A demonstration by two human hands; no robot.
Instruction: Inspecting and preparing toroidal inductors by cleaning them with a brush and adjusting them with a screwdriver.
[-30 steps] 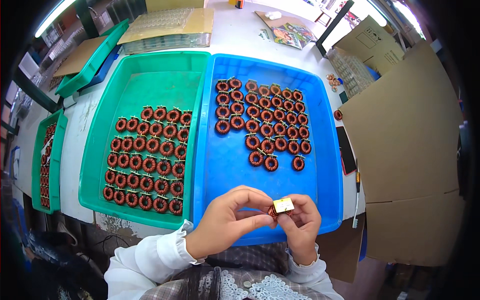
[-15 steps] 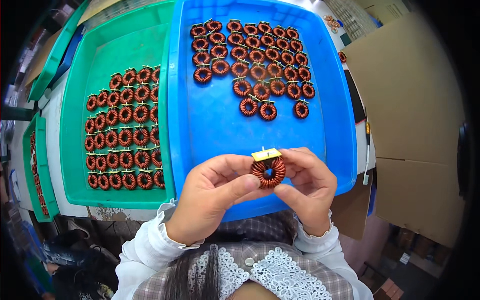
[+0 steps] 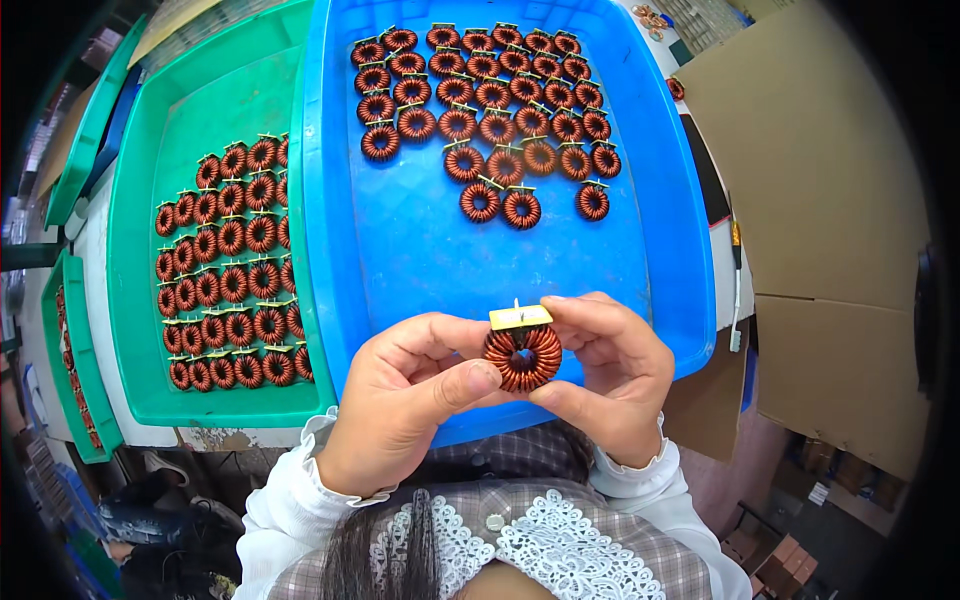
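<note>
Between my two hands I hold a toroidal coil (image 3: 533, 372), a ring wound with copper-coloured wire with a small yellow base plate (image 3: 521, 317) on its upper side. A thin pin sticks up from that plate. My left hand (image 3: 412, 385) pinches the ring from the left, its thumb near the winding. On the other side my right hand (image 3: 612, 375) grips it between thumb and fingers, the forefinger by the plate's edge. Both hands are over the near side of a blue tray (image 3: 430, 260), where similar coils (image 3: 497, 127) stand in rows toward the far end.
Left of the blue tray is a green tray (image 3: 205, 110) holding many like coils (image 3: 232, 237). A narrower green tray (image 3: 100, 400) lies farther left. To the right are a small brush (image 3: 736, 285) and a large cardboard sheet (image 3: 830, 240). Some loose bits (image 3: 655, 20) lie at the far right.
The view has shifted, so the trays sit a little farther left. My hands have turned the coil slightly; both still hold it.
</note>
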